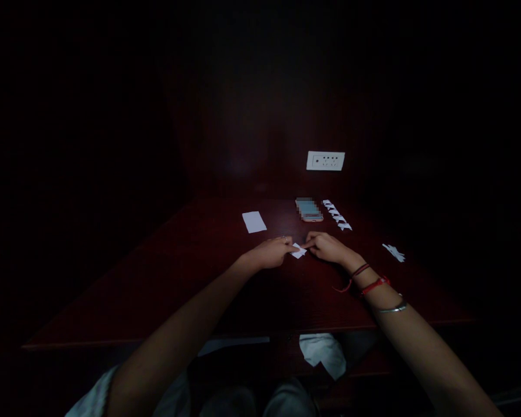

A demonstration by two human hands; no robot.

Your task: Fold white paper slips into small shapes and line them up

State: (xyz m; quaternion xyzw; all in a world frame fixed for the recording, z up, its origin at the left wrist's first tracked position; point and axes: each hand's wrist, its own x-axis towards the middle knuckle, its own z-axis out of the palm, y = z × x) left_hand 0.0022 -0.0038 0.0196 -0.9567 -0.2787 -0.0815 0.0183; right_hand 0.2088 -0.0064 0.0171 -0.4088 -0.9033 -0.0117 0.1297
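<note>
A small folded piece of white paper (298,252) lies on the dark red table between my two hands. My left hand (271,253), a ring on one finger, has its fingers closed at the paper's left side, thumb and fingertips on it. From the right, my right hand (329,248) is curled with the index finger pressed onto the paper's edge. Bracelets and red threads circle my right wrist. Just beyond the hands is a phone (309,209), its screen blurred. A blank white sheet (254,222) rests up and left of my left hand.
A row of folded white paper pieces (337,215) runs beside the phone. Several narrow paper strips (393,252) lie farther right. A white socket panel (325,161) is on the back wall. Below the table's front edge (156,339) hangs pale cloth or paper (323,352).
</note>
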